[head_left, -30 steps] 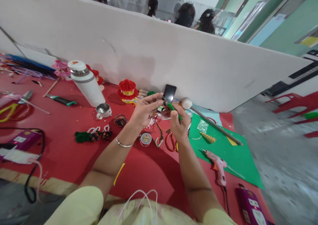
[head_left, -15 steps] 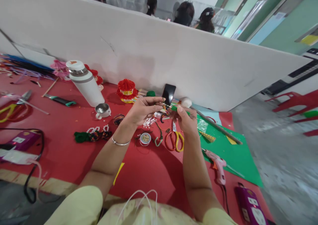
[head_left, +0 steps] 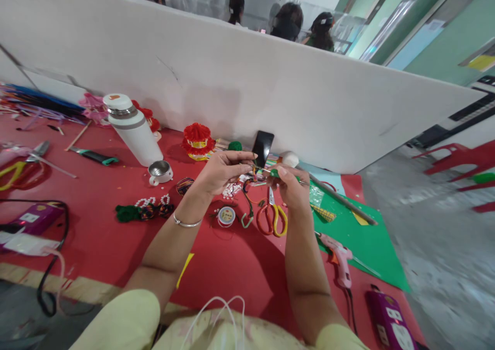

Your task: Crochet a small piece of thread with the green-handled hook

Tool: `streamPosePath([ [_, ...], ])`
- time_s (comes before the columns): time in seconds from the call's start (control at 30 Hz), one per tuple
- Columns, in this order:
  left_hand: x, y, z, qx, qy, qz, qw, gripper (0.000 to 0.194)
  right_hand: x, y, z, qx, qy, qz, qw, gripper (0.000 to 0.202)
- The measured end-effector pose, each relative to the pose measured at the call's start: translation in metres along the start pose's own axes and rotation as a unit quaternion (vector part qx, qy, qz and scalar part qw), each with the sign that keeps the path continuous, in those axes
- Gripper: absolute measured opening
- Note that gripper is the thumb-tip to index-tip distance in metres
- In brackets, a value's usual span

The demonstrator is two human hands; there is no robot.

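My right hand (head_left: pixel 291 184) is closed around the green handle of a crochet hook (head_left: pixel 274 173), whose metal shaft points left. The fingers of my left hand (head_left: pixel 229 170) pinch at the hook's tip; dark multicoloured yarn (head_left: pixel 246 187) hangs just below, and what exactly lies in the pinch is too small to make out. Beneath the hands lie white beads (head_left: pixel 232 189), a spool (head_left: pixel 226 216) and scissors (head_left: pixel 279 221) with red and yellow handles. A ball of multicoloured yarn (head_left: pixel 184 186) sits left of my left wrist.
A white bottle (head_left: pixel 135 136) and its metal cup (head_left: pixel 160 171) stand at left, near a utility knife (head_left: pixel 94 156). A phone (head_left: pixel 263 146) leans on the white partition (head_left: pixel 216 71). At right are a pink glue gun (head_left: pixel 339 257), a rod (head_left: pixel 344 201) and a purple power box (head_left: pixel 391 319).
My right hand has shifted slightly right and down with the crochet hook, baring more of its shaft between the hands. My left hand stays in nearly the same place.
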State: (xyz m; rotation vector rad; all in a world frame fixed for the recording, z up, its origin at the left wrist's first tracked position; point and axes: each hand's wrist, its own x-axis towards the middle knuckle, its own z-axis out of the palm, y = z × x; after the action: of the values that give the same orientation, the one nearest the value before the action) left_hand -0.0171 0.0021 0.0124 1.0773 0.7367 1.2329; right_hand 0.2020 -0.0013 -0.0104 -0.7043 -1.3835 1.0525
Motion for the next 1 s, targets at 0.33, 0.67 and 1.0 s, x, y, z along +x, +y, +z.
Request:
streamPosePath([
  [0.33,0.001,-0.004,0.003,0.061,0.044,0.101,0.992,0.034,-0.001,-0.001,-0.001,-0.048,0.027,-0.03,0.998,0.026],
  [0.67,0.0,-0.009,0.002,0.16,0.09,0.187,0.965,0.032,-0.004,-0.011,0.005,-0.149,0.04,-0.088,0.984,0.032],
  [1.0,0.001,-0.012,0.006,0.2,0.134,0.218,0.946,0.033,-0.01,-0.022,0.02,-0.271,0.061,-0.164,0.947,0.029],
])
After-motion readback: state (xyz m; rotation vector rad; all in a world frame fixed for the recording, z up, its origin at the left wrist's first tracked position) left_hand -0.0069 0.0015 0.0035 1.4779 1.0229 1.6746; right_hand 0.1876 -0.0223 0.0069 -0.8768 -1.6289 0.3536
